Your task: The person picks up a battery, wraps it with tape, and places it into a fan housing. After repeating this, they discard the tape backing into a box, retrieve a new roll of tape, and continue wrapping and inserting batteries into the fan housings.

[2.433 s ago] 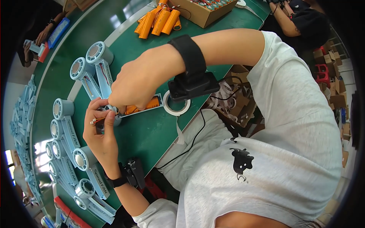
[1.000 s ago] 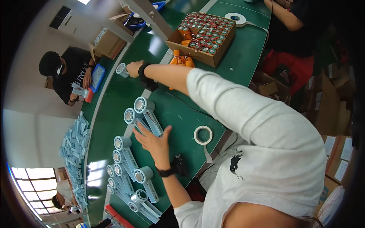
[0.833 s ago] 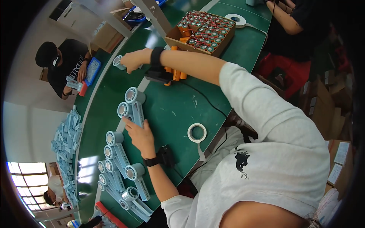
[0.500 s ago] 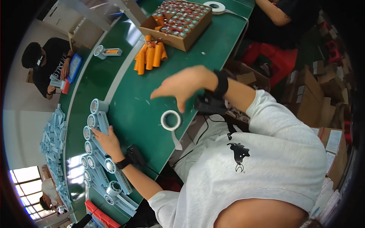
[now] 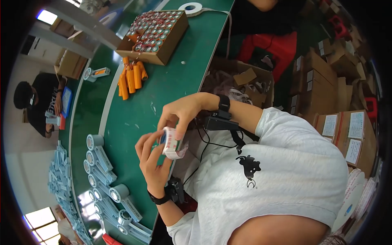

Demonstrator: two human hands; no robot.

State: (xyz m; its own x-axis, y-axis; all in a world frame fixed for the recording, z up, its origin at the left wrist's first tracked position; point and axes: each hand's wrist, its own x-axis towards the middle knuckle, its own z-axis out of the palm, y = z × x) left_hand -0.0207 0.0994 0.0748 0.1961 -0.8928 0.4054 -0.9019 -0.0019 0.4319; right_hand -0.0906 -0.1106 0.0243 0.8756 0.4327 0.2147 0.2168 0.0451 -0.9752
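A roll of white tape with printing on its outer face is held up over the table's near edge, a loose end hanging from it. My left hand grips the roll from the lower left, fingers curled at its hollow core. From above, my right hand pinches the roll's upper edge with thumb and fingers. Beyond my left hand, several light-blue handheld fan bodies lie in an overlapping row on the green table.
Orange battery cells lie beside a cardboard box of wired cells. Another tape roll lies at the far edge. A co-worker sits across, near a heap of light-blue parts. Cartons and a red stool stand at right.
My left hand has left the fan bodies, and my right hand has come down. Both now hold the tape roll, lifted off the table. The view has shifted, moving the scene leftward.
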